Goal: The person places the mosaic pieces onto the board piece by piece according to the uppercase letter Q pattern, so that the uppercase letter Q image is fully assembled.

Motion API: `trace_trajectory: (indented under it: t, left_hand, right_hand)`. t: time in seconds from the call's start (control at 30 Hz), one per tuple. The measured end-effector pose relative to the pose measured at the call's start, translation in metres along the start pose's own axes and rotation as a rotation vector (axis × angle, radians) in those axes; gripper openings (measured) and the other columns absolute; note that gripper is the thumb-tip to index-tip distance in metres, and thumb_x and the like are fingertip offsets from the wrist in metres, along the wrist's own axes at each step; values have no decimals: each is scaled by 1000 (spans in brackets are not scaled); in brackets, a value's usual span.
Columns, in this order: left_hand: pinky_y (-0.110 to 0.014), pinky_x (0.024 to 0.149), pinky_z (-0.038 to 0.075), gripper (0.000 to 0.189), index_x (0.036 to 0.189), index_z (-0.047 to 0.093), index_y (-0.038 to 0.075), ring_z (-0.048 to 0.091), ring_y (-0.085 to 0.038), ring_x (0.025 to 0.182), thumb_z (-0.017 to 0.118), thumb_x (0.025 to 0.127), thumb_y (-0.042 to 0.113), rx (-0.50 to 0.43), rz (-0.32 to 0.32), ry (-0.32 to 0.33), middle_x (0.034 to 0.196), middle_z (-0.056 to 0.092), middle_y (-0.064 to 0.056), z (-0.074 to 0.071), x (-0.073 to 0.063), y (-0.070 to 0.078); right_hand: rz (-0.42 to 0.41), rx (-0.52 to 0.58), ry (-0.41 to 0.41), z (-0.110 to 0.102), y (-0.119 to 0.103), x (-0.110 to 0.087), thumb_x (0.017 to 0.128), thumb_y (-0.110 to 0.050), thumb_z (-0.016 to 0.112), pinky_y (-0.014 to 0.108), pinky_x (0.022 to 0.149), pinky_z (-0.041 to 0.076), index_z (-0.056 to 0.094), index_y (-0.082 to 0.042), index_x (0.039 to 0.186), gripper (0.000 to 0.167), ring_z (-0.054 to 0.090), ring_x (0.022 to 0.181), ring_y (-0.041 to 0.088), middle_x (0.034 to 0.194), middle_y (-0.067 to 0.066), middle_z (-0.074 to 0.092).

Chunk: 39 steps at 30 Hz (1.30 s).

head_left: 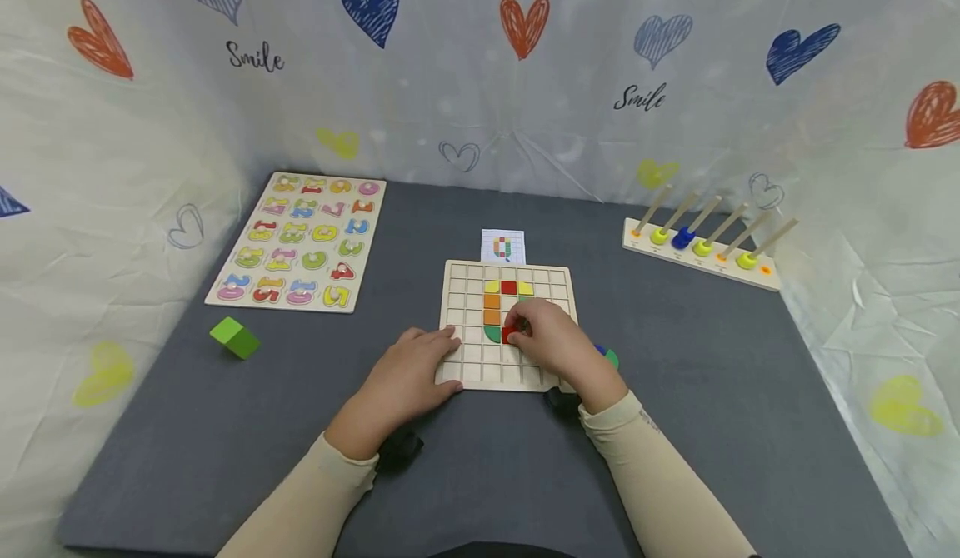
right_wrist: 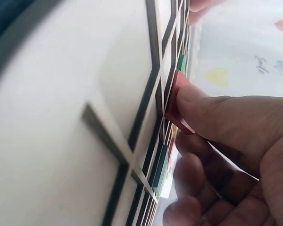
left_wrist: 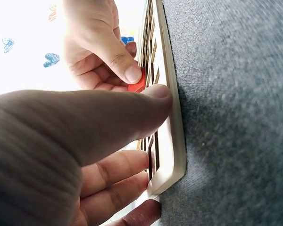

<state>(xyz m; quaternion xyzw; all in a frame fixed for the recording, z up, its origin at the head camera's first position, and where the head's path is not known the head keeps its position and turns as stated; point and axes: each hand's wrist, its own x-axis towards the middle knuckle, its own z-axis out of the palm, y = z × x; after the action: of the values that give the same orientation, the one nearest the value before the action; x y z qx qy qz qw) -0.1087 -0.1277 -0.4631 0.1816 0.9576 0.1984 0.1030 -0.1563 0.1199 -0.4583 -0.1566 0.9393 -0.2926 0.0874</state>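
A pale wooden grid board (head_left: 471,372) lies at the middle of the table, holding yellow, red, orange and green tiles. My right hand (head_left: 551,341) is over it, pinching a red square tile (right_wrist: 176,96) between thumb and fingers. In the right wrist view that tile is tilted at a grid cell, beside a green tile (right_wrist: 161,169). Two orange tiles (head_left: 491,309) and a green rounded tile (head_left: 492,335) sit just left of it. My left hand (head_left: 408,375) rests on the board's left edge, thumb at the near corner, fingers fairly straight.
A small pattern card (head_left: 503,246) lies behind the board. Blue and green pieces (head_left: 611,358) show partly behind my right wrist. A number puzzle board (head_left: 300,241) and a green block (head_left: 235,338) are at left; a peg stand (head_left: 701,254) is at back right.
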Motion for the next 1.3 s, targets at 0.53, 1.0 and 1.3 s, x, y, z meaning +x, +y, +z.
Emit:
trace_trajectory:
  t: [0.53, 1.0, 1.3]
  left_hand:
    - [-53, 115, 51, 67, 150, 68, 11, 57, -33, 139, 90, 91, 34, 0, 16, 19, 164, 58, -6, -1, -1, 0]
    - [-52, 117, 49, 68, 152, 66, 11, 56, -33, 141, 89, 91, 33, -13, 3, 12, 165, 56, -7, -1, -2, 3]
    - [-53, 117, 49, 67, 151, 66, 9, 56, -35, 141, 89, 92, 31, -1, 6, 10, 165, 57, -9, -3, -3, 5]
  right_hand:
    - [-35, -71, 50, 2, 1, -1, 99, -16, 82, 43, 94, 59, 81, -10, 104, 8, 67, 100, 22, 107, 5, 73]
    - [180, -55, 148, -65, 66, -59, 106, -14, 71, 42, 78, 50, 76, -2, 129, 26, 59, 88, 25, 112, 14, 70]
    - [289, -15, 74, -56, 92, -97, 98, -16, 81, 35, 73, 49, 78, 1, 122, 29, 62, 85, 21, 105, 13, 73]
